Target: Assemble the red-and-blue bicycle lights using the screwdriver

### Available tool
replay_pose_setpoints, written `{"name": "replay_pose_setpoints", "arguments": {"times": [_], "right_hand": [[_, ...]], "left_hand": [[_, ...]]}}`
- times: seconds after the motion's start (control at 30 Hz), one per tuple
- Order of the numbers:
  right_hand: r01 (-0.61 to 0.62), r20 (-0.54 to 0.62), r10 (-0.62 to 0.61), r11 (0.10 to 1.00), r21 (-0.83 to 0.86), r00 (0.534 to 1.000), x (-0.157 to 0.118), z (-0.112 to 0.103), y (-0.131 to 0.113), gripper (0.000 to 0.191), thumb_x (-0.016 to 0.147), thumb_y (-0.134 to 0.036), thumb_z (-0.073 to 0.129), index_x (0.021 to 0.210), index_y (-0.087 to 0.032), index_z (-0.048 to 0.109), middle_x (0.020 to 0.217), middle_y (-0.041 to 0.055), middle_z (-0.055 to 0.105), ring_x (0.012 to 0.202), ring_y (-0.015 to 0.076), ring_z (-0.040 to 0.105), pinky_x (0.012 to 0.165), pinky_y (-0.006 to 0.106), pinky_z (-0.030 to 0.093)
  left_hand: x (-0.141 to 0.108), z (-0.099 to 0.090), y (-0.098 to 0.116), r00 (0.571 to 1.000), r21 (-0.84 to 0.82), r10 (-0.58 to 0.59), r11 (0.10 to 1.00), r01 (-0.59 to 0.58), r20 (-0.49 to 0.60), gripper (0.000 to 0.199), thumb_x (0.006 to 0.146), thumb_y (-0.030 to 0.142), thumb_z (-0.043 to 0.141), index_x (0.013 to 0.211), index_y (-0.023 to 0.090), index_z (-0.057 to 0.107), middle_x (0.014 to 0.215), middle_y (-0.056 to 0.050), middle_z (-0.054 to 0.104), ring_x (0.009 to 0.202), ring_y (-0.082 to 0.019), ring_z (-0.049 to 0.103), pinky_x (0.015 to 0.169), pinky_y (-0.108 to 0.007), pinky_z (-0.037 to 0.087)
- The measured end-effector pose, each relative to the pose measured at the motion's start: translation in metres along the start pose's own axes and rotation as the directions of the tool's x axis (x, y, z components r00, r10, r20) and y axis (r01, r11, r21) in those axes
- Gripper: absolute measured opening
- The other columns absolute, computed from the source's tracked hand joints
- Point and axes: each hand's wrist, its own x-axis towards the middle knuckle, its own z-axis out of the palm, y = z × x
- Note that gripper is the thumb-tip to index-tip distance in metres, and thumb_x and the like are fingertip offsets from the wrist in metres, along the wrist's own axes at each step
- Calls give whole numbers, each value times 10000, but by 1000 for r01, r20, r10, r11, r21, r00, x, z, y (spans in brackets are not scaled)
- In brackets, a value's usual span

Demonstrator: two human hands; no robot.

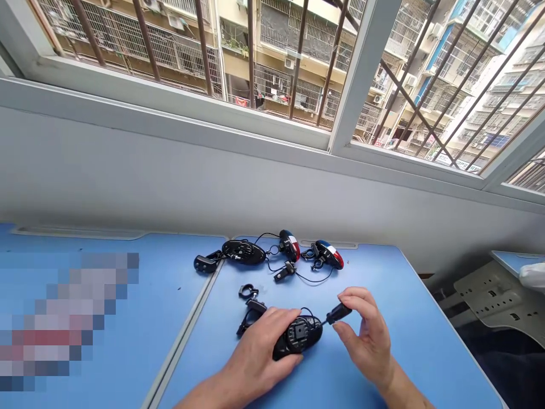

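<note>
My left hand (266,343) is closed round a black oval bike horn (313,335), lying on the blue table with its round mount facing up. A thin black cable loops over the horn's far end. Between the thumb and fingers of my right hand (366,335) is a small black handle-shaped piece (339,313). Its thin stem or cord reaches the horn's right end; which of the two it is, I cannot tell. A black ring clamp (248,291) and a black bracket (255,307) lie just beyond my left hand, partly hidden by it.
Farther back lie another black horn (243,252), a black switch piece (206,263), two blue, white and red horns (290,245) with clamps, and a corded black button (285,272). A seam (183,341) divides the tables. Behind stand a wall (170,176) and barred windows.
</note>
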Motion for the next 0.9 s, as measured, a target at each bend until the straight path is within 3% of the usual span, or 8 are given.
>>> {"name": "replay_pose_setpoints", "arguments": {"times": [0.2,0.57,0.7,0.9], "right_hand": [[-26,-21,26,999,-28,999,-1,-2,2,366,846,-41,562,1156,-232,537,903,50,570,824,179,544,654,332,520],[11,14,-11,999,-47,1000,2,1,-3,414,882,-52,462,1250,-241,485,1031,98,656,907,219,628,709,402,564],[7,-54,-11,997,-73,999,2,3,-1,305,886,-149,541,1177,-239,520,948,80,624,873,210,606,631,344,556],[2,-99,-11,996,-86,995,6,4,0,273,869,-114,562,1110,-241,562,853,36,602,710,148,591,544,269,533]], "left_hand": [[-1,0,-1,1000,-4,-13,1000,13,-4,509,670,104,640,1151,242,550,1004,-27,661,903,-233,580,796,-353,497],[0,1,-3,999,-6,-19,1000,19,-26,528,649,103,624,1154,242,559,1015,-38,668,912,-249,590,812,-361,497],[0,3,-7,999,13,-3,1000,4,-41,555,655,110,636,1189,237,551,1031,-43,666,930,-250,591,826,-360,500],[0,4,-10,998,27,-13,1000,15,-65,547,648,142,644,1183,229,574,1060,-55,670,954,-260,599,842,-366,506]]}}
